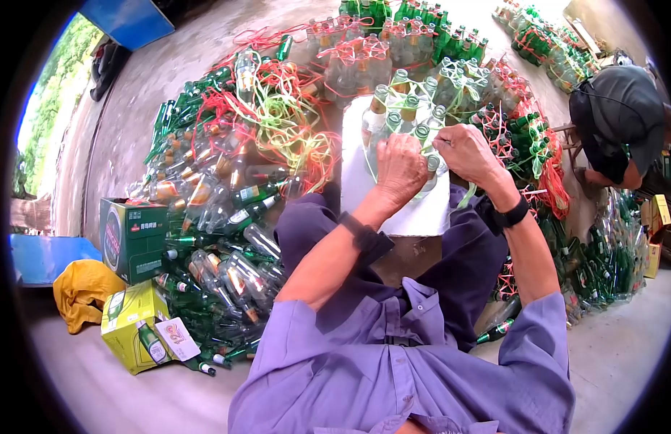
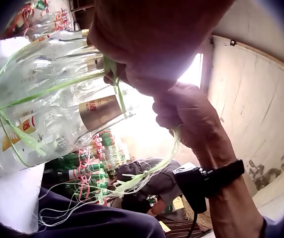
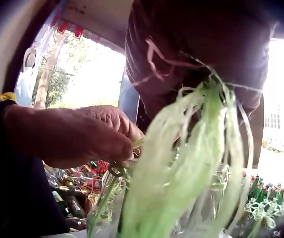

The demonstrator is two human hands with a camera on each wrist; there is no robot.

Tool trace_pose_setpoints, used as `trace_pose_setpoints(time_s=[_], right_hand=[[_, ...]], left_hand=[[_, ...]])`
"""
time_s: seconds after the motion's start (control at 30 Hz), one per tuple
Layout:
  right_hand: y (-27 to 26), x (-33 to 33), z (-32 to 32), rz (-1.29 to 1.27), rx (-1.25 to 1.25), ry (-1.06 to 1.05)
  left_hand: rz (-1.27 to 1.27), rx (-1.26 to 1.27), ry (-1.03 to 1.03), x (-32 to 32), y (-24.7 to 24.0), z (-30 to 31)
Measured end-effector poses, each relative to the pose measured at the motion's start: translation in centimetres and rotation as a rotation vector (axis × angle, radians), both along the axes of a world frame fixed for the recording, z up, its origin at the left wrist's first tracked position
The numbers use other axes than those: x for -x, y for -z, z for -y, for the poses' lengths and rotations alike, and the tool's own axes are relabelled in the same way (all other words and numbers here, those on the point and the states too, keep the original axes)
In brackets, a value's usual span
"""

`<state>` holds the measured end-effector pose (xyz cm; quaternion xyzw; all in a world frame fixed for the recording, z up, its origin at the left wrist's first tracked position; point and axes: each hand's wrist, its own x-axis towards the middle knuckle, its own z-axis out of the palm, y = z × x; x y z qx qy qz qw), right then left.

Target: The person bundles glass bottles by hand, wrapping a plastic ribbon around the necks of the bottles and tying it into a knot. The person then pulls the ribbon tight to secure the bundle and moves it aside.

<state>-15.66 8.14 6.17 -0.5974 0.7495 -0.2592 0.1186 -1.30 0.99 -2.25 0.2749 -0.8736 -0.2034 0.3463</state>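
Note:
A cluster of clear glass bottles [image 1: 376,119], some with gold neck labels, stands upright on a white board [image 1: 356,189] between the knees. Light-green plastic twine [image 2: 57,86] runs around the bottles' sides and up to their necks. My left hand [image 1: 402,170] is at the near bottle necks and pinches a strand of the twine at its fingertips. Beside it, my right hand [image 1: 471,155] grips the twine with curled fingers. A loose bunch of twine [image 3: 181,158] hangs below the right hand, partly hiding the bottles in the right wrist view.
Loose bottles [image 1: 205,192] pile up on the left, beside tangled red and green twine [image 1: 288,108]. Tied bottle bundles [image 1: 357,69] stand ahead. A green carton [image 1: 144,242] and a yellow carton [image 1: 133,322] sit at left. Another person [image 1: 617,119] bends over at right.

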Motion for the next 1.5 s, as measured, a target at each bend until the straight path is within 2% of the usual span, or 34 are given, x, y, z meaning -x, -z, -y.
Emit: trace_pose_setpoints(time_s=[0.03, 0.17, 0.33, 0.57, 0.6, 0.93, 1.17, 1.23, 1.5], right_hand=[[0.1, 0.3, 0.2, -0.098, 0.020, -0.038], [0.6, 0.7, 0.9, -0.211, -0.115, -0.015], [0.9, 0.4, 1.7, -0.256, -0.281, -0.003], [-0.2, -0.5, 2.6, -0.381, -0.375, 0.033], [0.2, -0.5, 2.5, -0.396, -0.292, 0.036], [0.4, -0.7, 2.9, -0.439, -0.278, 0.048], [1.2, -0.5, 2.5, -0.484, -0.270, 0.080], [1.7, -0.2, 2.2, -0.457, -0.193, 0.062], [1.5, 1.4, 2.1, -0.375, -0.173, -0.058]], left_hand=[[-0.003, -0.002, 0.004, 0.0, 0.0, 0.0], [-0.023, -0.064, -0.021, 0.2, 0.1, -0.1], [-0.086, -0.104, -0.046, 0.4, 0.2, -0.1], [-0.071, -0.113, -0.016, 0.4, 0.2, 0.4], [-0.074, -0.120, -0.002, 0.4, 0.4, 0.5], [-0.088, -0.174, 0.052, 0.4, 1.0, 0.7], [-0.221, -0.170, 0.062, 0.1, 0.5, 0.5], [-0.217, -0.180, 0.071, -0.1, 0.3, 0.5], [-0.179, -0.206, 0.080, -0.2, -0.4, 0.5]])
